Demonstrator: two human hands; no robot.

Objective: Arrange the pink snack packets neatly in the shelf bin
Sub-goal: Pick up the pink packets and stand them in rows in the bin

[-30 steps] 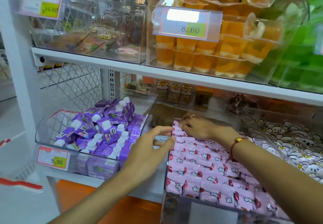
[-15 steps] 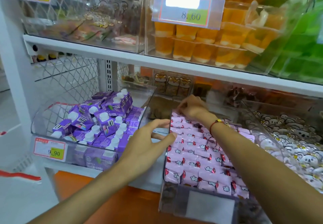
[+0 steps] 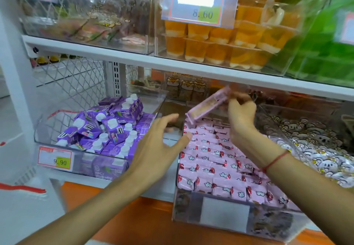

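— Where is the pink packet (image 3: pixel 207 105) sitting?
— Right hand (image 3: pixel 241 113) fingers are pinching it above the clear bin (image 3: pixel 226 223), under the white shelf (image 3: pixel 172 63).
— Left hand (image 3: pixel 160 145)?
— Hovering spread-fingered over the bin's left wall.

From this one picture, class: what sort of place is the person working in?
Most likely a shop's snack aisle. Price tags hang on clear bins, pink snack packets fill one bin, and purple drink cartons fill the next along white shelves.
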